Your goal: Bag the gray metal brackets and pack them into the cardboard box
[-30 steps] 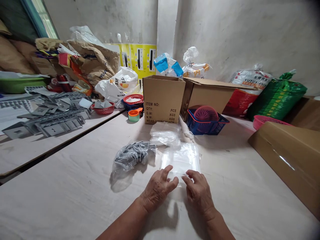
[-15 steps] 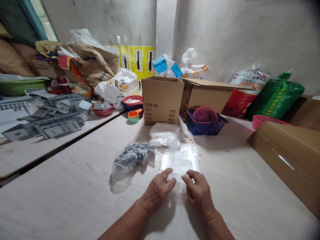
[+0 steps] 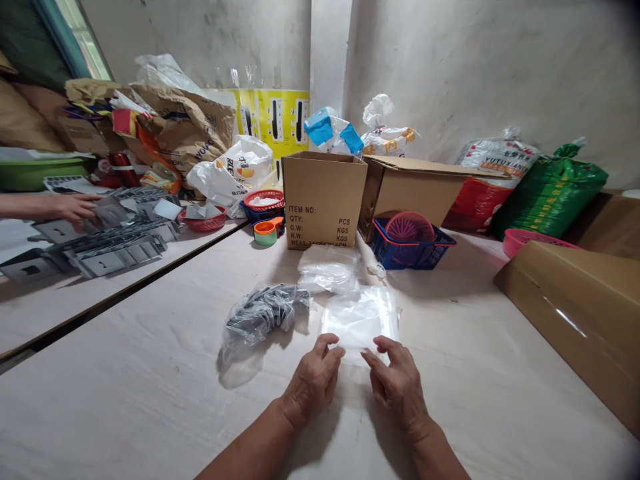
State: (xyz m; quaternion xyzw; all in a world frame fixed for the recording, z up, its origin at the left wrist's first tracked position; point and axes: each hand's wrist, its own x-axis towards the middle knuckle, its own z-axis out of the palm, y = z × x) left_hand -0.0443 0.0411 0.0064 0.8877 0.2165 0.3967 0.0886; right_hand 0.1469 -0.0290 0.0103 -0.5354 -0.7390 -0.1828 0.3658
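Observation:
My left hand (image 3: 313,383) and my right hand (image 3: 395,385) lie on the pale wooden table top (image 3: 150,407), fingers curled and apart. Their fingertips touch the near end of a flat, clear plastic bag (image 3: 359,319). Neither hand clearly pinches it. Left of the bag lies a clear bag of dark grey metal parts (image 3: 263,317), not touching my left hand. Beyond the flat bag sits a folded bundle of clear plastic (image 3: 327,270).
A co-worker's hand (image 3: 70,207) reaches over grey metal brackets (image 3: 117,250) on the neighbouring table at left. An open cardboard carton (image 3: 324,199), a blue basket (image 3: 407,243) and a flattened carton (image 3: 575,313) stand around my table. Sacks line the wall.
A co-worker's hand and forearm have entered from the left over the grey brackets. My fingers have curled slightly closer to the bag's near end, and the view has shifted a little.

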